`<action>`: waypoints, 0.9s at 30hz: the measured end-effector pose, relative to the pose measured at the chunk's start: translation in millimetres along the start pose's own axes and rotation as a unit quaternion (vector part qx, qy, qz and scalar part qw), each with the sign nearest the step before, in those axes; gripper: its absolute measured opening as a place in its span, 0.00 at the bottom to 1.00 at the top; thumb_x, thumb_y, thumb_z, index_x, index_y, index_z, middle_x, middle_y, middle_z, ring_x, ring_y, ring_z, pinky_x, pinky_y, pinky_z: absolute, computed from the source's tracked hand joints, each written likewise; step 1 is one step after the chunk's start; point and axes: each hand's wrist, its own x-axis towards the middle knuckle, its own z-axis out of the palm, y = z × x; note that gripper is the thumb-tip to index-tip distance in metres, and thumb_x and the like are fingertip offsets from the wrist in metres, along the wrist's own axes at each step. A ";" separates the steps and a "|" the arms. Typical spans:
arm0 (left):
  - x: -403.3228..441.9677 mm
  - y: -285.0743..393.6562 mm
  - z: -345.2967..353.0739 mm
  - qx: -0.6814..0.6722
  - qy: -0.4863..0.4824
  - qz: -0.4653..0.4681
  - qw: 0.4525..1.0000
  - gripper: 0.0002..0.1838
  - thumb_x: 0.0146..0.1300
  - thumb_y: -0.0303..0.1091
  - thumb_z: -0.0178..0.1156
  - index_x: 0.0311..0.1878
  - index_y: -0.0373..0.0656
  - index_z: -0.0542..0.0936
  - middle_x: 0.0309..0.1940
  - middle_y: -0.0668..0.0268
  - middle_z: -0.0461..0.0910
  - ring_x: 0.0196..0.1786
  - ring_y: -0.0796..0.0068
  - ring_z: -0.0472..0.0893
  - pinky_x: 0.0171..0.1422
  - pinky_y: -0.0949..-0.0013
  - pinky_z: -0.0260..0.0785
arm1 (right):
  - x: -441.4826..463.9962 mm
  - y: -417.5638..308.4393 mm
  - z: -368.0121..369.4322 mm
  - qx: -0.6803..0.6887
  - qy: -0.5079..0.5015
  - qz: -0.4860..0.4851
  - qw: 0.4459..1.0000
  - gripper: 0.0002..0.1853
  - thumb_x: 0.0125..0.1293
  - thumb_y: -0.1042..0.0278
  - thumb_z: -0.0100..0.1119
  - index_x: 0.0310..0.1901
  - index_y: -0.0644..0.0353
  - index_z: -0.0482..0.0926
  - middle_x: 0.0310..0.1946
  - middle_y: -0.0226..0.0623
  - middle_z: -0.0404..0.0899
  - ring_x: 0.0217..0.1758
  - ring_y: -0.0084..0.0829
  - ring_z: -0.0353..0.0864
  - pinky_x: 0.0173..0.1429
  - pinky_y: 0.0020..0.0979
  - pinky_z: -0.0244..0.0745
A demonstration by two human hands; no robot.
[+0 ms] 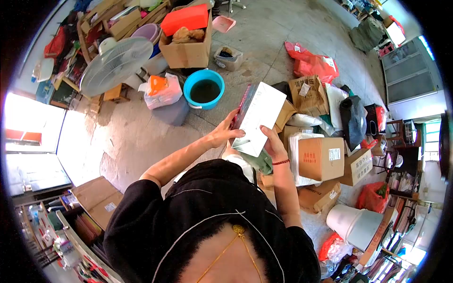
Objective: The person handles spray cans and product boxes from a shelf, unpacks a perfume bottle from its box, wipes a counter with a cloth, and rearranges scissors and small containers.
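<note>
A white box [262,118] with a darker, patterned side is held in front of my body, tilted, above the floor. My left hand [225,133] grips its left side, the thumb lying on the white face. On the opposite edge, my right hand [273,143] is closed round the box, its thumb pressed on the white face. A red bracelet [281,162] circles the right wrist. The fingers under the box are partly hidden. Just beyond the right hand stands a brown carton [321,159] with a label.
A blue bucket [204,89] of dark liquid stands on the concrete floor ahead. Left of it are a plastic bag [161,92] and a fan [116,65]. An open carton [188,49] sits behind. Parcels, including a taped carton [308,96] and red bag [314,63], crowd the right.
</note>
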 end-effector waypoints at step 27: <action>716.0 144.9 -128.0 0.394 0.001 0.022 0.919 0.32 0.49 0.49 0.61 0.50 0.33 0.69 0.41 0.49 0.76 0.43 0.56 0.77 0.48 0.62 0.67 | 518.9 -317.5 -212.8 -0.143 0.250 -0.161 0.944 0.39 0.43 0.74 0.65 0.59 0.68 0.57 0.46 0.44 0.72 0.44 0.31 0.75 0.47 0.29 0.72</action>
